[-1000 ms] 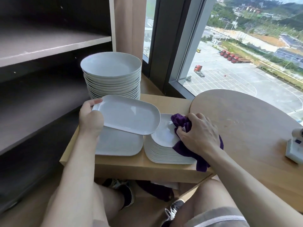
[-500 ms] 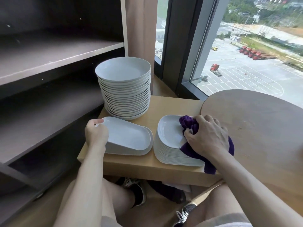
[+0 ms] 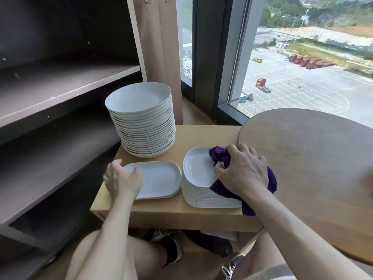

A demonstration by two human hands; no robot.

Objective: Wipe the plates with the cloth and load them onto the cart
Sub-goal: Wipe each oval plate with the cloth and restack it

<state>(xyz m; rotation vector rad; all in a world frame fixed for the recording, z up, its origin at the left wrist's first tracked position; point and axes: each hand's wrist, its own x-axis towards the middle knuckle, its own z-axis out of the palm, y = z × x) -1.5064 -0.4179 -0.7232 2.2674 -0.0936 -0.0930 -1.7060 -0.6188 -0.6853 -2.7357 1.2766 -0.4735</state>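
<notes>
A white rectangular plate (image 3: pixel 161 178) lies flat on another like it, at the front left of a low wooden stand (image 3: pixel 203 134). My left hand (image 3: pixel 121 180) holds its left rim, fingers curled over the edge. To the right is a stack of several rectangular plates (image 3: pixel 201 197). My right hand (image 3: pixel 242 172) grips a bunched purple cloth (image 3: pixel 219 155) and presses it on that stack's top plate (image 3: pixel 196 166). Part of the cloth hangs over the stack's right front side. Behind the left plates stands a tall stack of round white plates (image 3: pixel 145 134).
Dark shelving (image 3: pixel 60 87) with bare boards runs along the left, close to the stand. A round wooden table (image 3: pixel 312 158) overlaps the stand on the right. A curtain (image 3: pixel 159 57) and windows are behind. My knees and shoes are under the stand's front edge.
My left hand has lowered the rectangular plate from above the stand until it lies flat on the left plate. My right hand has stayed on the cloth on the right stack.
</notes>
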